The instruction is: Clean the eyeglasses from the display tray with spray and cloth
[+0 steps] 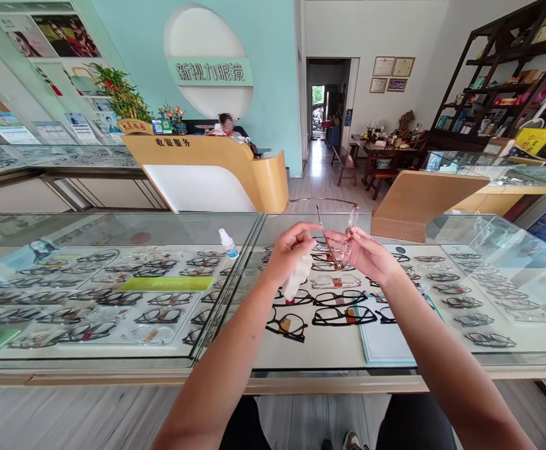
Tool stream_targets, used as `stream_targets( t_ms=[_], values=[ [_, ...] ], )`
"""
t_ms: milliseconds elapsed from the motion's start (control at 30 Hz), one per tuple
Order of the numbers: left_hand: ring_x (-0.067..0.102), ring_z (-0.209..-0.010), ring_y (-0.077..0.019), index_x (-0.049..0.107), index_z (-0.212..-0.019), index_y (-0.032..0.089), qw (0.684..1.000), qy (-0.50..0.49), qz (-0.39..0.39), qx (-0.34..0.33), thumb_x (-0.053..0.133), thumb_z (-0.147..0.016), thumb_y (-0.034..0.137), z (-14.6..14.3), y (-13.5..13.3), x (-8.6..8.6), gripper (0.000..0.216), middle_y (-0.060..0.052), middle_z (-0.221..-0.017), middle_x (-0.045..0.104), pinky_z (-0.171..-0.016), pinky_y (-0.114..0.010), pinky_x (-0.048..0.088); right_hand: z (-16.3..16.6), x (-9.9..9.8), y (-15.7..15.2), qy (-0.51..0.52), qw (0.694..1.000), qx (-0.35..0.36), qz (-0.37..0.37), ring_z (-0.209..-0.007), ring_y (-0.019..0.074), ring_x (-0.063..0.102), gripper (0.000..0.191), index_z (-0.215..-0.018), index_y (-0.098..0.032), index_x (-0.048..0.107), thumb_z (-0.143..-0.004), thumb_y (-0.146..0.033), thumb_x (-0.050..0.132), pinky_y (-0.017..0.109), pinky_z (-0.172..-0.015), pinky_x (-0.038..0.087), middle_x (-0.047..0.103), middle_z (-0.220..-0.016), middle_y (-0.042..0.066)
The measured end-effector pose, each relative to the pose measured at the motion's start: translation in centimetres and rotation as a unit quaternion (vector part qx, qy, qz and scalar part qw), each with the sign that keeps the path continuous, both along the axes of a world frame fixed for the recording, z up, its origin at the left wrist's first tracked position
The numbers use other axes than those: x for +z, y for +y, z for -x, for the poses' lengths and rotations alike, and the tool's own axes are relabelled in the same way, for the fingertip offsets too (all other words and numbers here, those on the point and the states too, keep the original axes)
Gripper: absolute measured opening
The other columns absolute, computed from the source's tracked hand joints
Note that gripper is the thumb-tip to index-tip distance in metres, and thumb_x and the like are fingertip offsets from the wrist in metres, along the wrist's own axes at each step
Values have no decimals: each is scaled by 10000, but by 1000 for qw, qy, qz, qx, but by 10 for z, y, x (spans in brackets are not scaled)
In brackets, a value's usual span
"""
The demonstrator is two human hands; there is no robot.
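Observation:
A pair of thin-framed eyeglasses is held up over the glass counter, turned side-on with both temple arms unfolded. My right hand pinches it by the front, at the lens rims. In my left hand, closed fingers grip a crumpled white cloth that hangs below the palm. The left fingertips reach the nearer temple arm; whether they press on it I cannot tell. Under both hands, several dark-framed glasses lie in rows inside the display case.
A small white spray bottle stands on the counter left of my hands. Beyond my right hand is a brown board stand. A white sheet with a teal edge lies near my right forearm. A person sits behind the curved reception desk.

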State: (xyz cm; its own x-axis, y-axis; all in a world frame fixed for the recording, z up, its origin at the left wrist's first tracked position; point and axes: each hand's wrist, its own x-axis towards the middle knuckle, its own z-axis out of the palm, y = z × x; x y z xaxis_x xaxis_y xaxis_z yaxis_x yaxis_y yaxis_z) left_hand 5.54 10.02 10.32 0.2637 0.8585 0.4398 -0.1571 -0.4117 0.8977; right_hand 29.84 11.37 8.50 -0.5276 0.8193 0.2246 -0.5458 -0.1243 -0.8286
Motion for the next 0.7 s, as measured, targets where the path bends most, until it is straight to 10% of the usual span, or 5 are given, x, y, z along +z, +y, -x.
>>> stream_targets(
  t_ms=[267, 700],
  values=[
    [420, -640, -114, 793, -1332, 262, 956, 243, -152, 69, 749, -973, 309, -10, -10, -7, 364, 80, -676, 445, -713, -256, 400, 3, 3, -3, 22, 999, -32, -20, -1222, 186, 757, 155, -1047, -293, 747, -979, -415, 814, 346, -1000, 628, 791, -1399, 35],
    [485, -624, -125, 836, -1105, 240, 964, 188, -133, 135, 809, -959, 466, -17, -11, -8, 270, 64, -638, 507, -698, -289, 390, -4, 17, -12, 83, 989, -111, -47, -1151, 173, 764, 172, -976, -316, 760, -911, -411, 888, 304, -951, 660, 814, -1205, -17]
  ],
)
